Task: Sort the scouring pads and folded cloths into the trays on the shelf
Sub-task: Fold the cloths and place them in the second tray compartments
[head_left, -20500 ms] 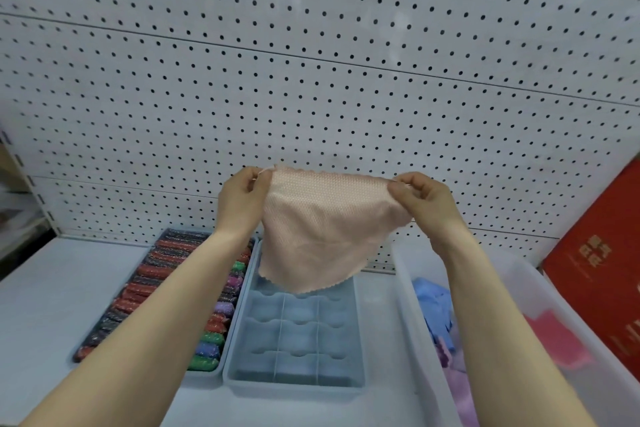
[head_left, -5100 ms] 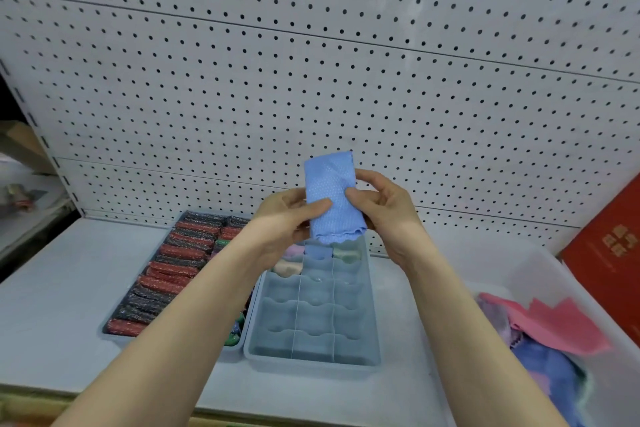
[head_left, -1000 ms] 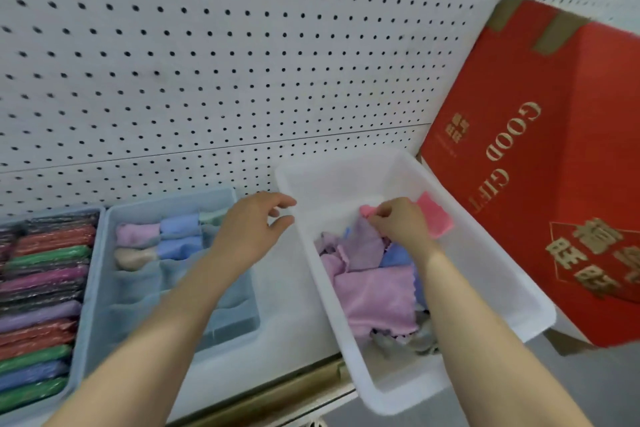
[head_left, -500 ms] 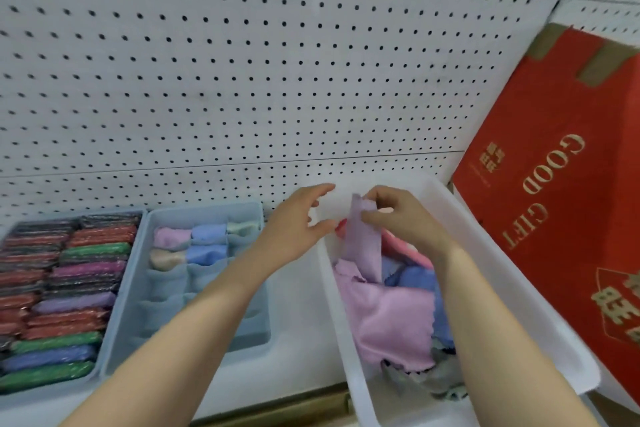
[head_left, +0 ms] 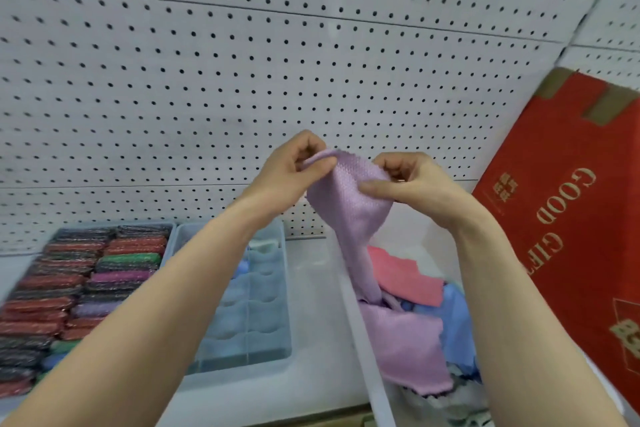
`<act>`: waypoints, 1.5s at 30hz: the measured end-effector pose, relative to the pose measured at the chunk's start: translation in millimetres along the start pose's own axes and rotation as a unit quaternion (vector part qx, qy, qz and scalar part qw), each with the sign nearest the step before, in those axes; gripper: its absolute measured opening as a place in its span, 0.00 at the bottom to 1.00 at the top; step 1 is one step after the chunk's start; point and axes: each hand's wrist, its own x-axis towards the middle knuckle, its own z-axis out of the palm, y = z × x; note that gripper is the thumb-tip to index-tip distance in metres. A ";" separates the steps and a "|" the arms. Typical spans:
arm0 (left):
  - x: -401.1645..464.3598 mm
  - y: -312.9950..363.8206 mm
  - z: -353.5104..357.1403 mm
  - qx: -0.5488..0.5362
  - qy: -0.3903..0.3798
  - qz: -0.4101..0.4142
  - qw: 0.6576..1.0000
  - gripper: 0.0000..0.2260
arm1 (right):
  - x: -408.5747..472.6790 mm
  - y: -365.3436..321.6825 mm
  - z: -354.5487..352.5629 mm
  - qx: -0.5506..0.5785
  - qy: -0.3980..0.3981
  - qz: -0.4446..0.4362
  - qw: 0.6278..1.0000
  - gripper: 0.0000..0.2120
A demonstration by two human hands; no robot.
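- The left hand [head_left: 294,170] pinches the top left corner of a lilac cloth [head_left: 349,204], thumb and fingers clamped on the fabric; the right hand [head_left: 408,184] pinches its top right edge the same way
- The lilac cloth hangs between both hands in front of the pegboard [head_left: 242,62]; its lower end trails down into the clear bin [head_left: 367,367] on the right
- In the clear bin lie loose cloths [head_left: 405,347]: pink, lilac and blue
- On the shelf [head_left: 311,385], left of the bin, sits the divided grey tray [head_left: 256,319], a few folded cloths in its far compartments; farther left, the tray of scouring pads [head_left: 79,291], packed in rows
- A red box [head_left: 568,218] leans at the far right
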 end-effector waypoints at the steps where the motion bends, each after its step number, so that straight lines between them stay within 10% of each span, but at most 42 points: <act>1: -0.7 2.7 -5.9 -0.009 0.016 0.000 1.000 0.05 | 2.3 -1.4 0.1 -0.039 0.000 0.008 0.999 0.12; 6: -5.8 12.5 -44.7 0.017 0.155 0.000 0.988 0.07 | 13.8 -12.0 -2.9 -0.137 0.092 0.014 0.986 0.13; 16: -39.6 15.4 -113.4 0.058 0.262 0.004 0.963 0.08 | 43.9 -32.4 32.4 0.150 0.253 -0.071 0.953 0.07; 20: -53.0 7.6 -132.6 0.186 0.286 -0.018 0.940 0.06 | 34.5 -44.1 57.3 0.243 0.067 -0.090 0.964 0.09; 25: -61.3 6.7 -132.2 0.192 0.235 -0.105 0.947 0.12 | 31.2 -43.7 98.0 0.085 -0.256 -0.059 0.961 0.10; 32: -72.0 27.7 -113.9 0.017 0.118 -0.071 0.990 0.10 | 47.1 -57.2 140.7 0.151 0.013 -0.066 0.986 0.04; 40: -76.3 31.3 -114.8 -0.029 0.074 -0.051 0.996 0.19 | 50.0 -56.7 142.0 0.091 0.034 -0.081 0.992 0.15; 45: -81.6 28.1 -113.8 0.009 0.069 -0.071 0.995 0.24 | 51.4 -54.3 141.4 0.060 0.040 -0.073 0.995 0.04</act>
